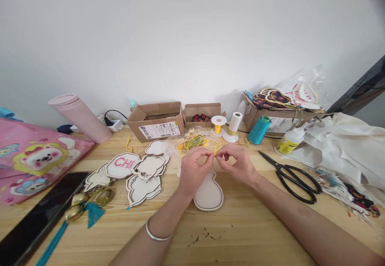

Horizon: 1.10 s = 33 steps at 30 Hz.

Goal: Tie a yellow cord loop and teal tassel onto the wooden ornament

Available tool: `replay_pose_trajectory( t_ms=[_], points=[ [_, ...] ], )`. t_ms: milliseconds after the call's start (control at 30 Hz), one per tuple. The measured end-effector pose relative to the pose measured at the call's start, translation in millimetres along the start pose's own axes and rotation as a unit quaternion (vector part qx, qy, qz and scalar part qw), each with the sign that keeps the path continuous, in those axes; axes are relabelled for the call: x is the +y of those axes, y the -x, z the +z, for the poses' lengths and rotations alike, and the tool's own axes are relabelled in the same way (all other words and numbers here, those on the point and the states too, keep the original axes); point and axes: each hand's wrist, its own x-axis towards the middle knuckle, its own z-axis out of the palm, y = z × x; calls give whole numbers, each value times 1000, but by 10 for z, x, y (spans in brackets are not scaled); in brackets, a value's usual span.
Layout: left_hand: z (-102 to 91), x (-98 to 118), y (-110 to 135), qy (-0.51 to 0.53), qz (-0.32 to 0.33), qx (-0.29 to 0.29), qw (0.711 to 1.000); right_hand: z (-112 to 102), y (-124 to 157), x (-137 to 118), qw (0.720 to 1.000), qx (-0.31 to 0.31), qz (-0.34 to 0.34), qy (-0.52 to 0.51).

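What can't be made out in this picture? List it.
Head view only.
thread: too thin to follow; the left hand and right hand pinch it, and their fingertips hide any knot.
wooden tag: its top lies behind the hands.
left box: its front wall hides the contents, and the label print is too small to read.
dark slab: cut off by the lower left edge.

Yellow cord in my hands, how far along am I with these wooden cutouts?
Done: nothing clearly finished; the stacked cutouts lie loose on the left. In hand: your left hand and right hand both pinch a yellow cord above the vase-shaped cutout, which lies bare on the table. Left: apparently that piece and the stack; a cord tangle waits behind.
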Motion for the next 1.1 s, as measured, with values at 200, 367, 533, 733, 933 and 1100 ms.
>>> replay_pose_trajectory(
  t_ms=[200,367,533,733,933,1100],
  points=[
    [13,-82,-6,48,-55,-7,997,-9,-5,36,997,26,-50,48],
    [29,-124,-3,97,-123,-26,987,-35,-9,81,976,45,-172,125],
    [21,-124,-1,68,-104,-18,992,-51,-5,67,963,53,-207,164],
    [14,-94,3,-23,0,-13,1000,-55,-5,11,952,47,-204,222],
    [45,-73,33,-54,64,-2,997,-21,-6,-15,961,75,-178,196],
    [44,-86,29,-64,103,14,993,32,17,-54,993,68,-63,70]
  ],
)
